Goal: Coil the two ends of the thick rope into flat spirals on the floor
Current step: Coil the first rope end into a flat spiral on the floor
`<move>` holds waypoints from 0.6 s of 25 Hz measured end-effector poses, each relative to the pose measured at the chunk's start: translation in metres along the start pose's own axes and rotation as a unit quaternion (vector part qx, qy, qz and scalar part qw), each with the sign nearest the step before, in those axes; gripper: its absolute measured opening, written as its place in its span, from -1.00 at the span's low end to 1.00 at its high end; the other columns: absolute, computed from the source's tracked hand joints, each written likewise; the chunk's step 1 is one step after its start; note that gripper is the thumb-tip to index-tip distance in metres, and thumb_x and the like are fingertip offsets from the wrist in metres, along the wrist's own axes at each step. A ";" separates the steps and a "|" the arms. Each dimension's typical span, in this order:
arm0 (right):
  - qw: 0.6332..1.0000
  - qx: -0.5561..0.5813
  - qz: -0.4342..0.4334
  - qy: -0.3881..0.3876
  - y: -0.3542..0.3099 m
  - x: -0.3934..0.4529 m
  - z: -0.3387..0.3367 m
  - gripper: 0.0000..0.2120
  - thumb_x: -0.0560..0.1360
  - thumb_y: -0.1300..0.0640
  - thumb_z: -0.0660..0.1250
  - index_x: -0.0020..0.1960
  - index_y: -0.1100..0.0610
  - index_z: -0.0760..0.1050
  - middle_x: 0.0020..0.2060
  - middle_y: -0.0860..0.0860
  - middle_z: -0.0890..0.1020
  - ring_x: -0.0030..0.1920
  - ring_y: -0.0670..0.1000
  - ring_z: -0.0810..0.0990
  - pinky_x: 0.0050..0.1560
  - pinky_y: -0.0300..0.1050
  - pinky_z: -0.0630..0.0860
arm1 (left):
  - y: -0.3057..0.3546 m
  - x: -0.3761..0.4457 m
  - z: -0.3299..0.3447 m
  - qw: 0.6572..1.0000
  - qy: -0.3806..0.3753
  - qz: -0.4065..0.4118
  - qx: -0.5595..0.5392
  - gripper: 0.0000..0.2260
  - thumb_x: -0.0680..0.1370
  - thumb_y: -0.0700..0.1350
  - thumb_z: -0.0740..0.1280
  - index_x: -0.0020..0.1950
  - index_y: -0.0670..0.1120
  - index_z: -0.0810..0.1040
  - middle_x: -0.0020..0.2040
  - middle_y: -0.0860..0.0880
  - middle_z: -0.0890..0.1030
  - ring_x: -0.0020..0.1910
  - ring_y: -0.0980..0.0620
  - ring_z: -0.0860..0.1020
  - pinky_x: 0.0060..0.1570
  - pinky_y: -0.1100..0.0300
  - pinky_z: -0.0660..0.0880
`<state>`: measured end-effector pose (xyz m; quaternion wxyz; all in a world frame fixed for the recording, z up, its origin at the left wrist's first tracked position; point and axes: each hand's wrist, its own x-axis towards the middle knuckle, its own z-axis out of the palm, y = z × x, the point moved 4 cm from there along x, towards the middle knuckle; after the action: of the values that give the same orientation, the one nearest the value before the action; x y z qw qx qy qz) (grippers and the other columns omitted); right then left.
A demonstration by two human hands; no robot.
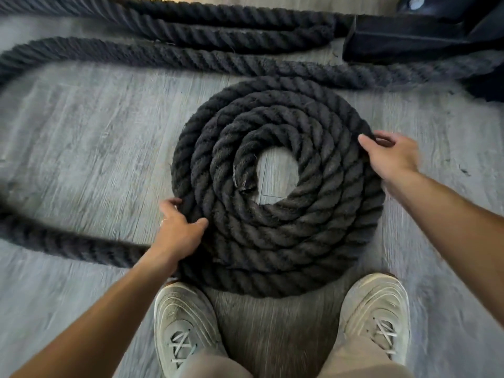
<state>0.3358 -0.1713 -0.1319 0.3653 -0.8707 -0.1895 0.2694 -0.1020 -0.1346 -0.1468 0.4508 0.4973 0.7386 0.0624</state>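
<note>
A thick black rope lies on the grey wood floor, wound into a flat spiral (278,230) of several turns just ahead of my feet, with its frayed end (244,181) at the open centre. My left hand (178,230) grips the outer turn at the spiral's lower left, thumb on top. At the spiral's right edge my right hand (390,156) clasps the outer turn. From under my left hand the loose rope (62,241) runs off to the left. More lengths of the rope (207,58) lie across the floor beyond the spiral.
A black metal base (409,36) sits at the top right, with the rope passing by it. My two pale sneakers (185,323) (379,309) stand right behind the spiral. Grey plank floor (90,132) shows left of the spiral.
</note>
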 end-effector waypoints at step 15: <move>0.992 -0.125 0.002 -0.032 0.069 -0.095 -0.001 -0.43 0.66 -0.02 0.21 0.62 0.03 0.14 0.54 0.21 0.24 0.50 0.24 0.29 0.45 0.05 0.24 | 0.081 0.113 -0.035 0.991 0.022 0.125 0.050 -0.44 0.57 -0.20 0.25 0.53 0.18 0.27 0.37 -0.11 0.52 0.25 -0.12 0.51 0.26 0.01 0.48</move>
<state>0.2714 -0.2672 -0.1505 0.2473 -0.9007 -0.2318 0.2717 -0.0841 0.0072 -0.1506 0.3979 0.6059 0.6826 0.0925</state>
